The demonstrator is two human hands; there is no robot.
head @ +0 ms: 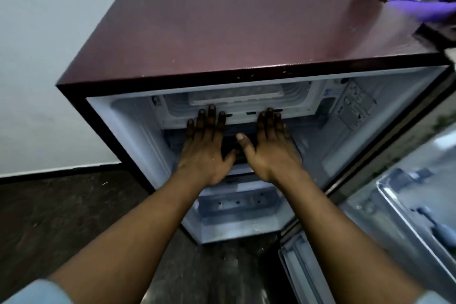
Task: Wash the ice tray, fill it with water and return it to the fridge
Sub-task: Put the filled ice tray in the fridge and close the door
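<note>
A pale wall [49, 32] and dark floor [61, 217] are framing a maroon fridge [234, 27], its door [407, 205] swinging open to the right. Inside, the white freezer box [237, 103] is sitting at the top, far back; something pale and frosted is showing within it, too blurred to name. Both hands are reaching into the fridge just below that box. The left hand [206, 148] is lying flat, fingers spread and pointing far, fingertips touching the box's front edge. The right hand [270, 148] is lying the same way just beside it, fingers extended, thumb angling toward the left hand. Neither hand is pinching anything. Between and under the palms a dark slot is showing; whether the ice tray is sitting there cannot be told. Lower down, a clear drawer [237, 215] is standing out toward the near side, nothing visible in it. The door shelves are holding blurred items, one bluish [444, 232]. On the fridge top, far right, a purple object [424, 8] is resting.
</note>
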